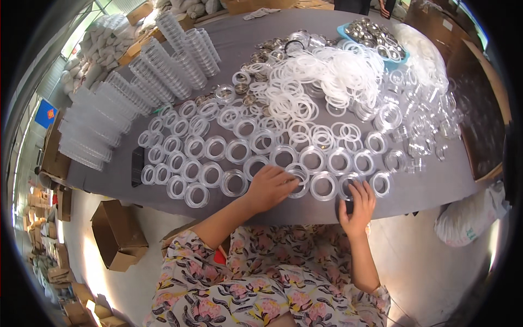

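Observation:
Rows of clear round plastic lids [234, 182] with open-looking centres lie on the grey tabletop. Over the front row, my left hand [269, 188] has its fingers drawn together at a thin white ring [299, 174], above one of the lids. My right hand [358, 210] is round the near side of another clear lid [344, 187], its thumb at the lower rim and its fingers over the right part. The palm sides of both hands are hidden. Beyond the lids lies a big heap of loose white rings [348, 73].
Tall stacks of clear plastic parts [163, 68] stand at the left. A blue basin [403, 60] holds metal rings at the back right, with loose clear jars [419, 128] nearer. A dark phone-like slab [137, 166] lies at the left edge; a cardboard box [117, 234] sits on the floor.

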The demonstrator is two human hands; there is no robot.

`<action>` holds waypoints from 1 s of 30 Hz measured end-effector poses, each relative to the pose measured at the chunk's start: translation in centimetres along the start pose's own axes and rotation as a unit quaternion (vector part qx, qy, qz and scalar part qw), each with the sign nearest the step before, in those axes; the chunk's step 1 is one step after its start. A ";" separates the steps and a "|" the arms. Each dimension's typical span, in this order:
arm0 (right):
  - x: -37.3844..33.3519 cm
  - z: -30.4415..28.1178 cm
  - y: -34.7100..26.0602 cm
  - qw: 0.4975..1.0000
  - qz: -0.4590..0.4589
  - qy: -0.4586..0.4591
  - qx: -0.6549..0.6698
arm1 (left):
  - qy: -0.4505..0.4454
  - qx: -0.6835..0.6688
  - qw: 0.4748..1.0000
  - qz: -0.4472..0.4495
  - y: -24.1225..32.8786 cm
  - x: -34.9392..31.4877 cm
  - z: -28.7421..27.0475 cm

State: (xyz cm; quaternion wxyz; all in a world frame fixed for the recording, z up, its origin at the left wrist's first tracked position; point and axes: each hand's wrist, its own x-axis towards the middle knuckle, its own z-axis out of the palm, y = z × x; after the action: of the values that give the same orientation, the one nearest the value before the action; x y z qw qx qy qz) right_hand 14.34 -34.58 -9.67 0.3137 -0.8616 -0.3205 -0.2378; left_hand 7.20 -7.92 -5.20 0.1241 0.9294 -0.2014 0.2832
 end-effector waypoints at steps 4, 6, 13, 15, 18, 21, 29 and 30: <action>0.1 0.0 -0.1 1.000 0.001 -0.001 -0.001 | -0.059 -0.031 0.997 0.028 0.3 -0.9 0.0; 0.1 0.0 -0.2 1.000 0.001 0.000 -0.003 | -0.102 -0.060 0.993 0.026 0.1 -0.7 -0.5; 0.0 0.1 0.1 1.000 0.006 -0.005 -0.007 | -0.259 -0.107 0.958 0.056 -1.6 1.7 -2.1; 0.0 0.2 0.1 1.000 0.007 -0.004 -0.008 | -0.272 -0.168 0.947 -0.023 -2.1 3.9 -2.5; 0.0 0.2 0.1 1.000 0.009 -0.007 -0.012 | -0.188 -0.139 0.967 -0.098 -5.2 6.6 0.1; 0.3 -0.2 -0.1 0.999 -0.002 0.018 -0.030 | -0.153 -0.039 0.976 -0.153 -7.7 8.9 3.9; -0.4 0.5 0.3 0.998 0.050 0.019 0.028 | -0.037 -0.147 0.950 -0.274 -6.2 11.5 2.9; -0.4 0.5 0.2 0.997 0.058 0.024 0.035 | -0.007 -0.179 0.954 -0.240 -4.8 11.8 2.4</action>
State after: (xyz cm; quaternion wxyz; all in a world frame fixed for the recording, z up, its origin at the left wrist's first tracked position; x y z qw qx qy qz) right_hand 14.29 -34.57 -10.36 0.3648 -0.8610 -0.2710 -0.2286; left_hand 19.38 -8.08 -0.91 0.3517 0.9148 -0.0206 0.1973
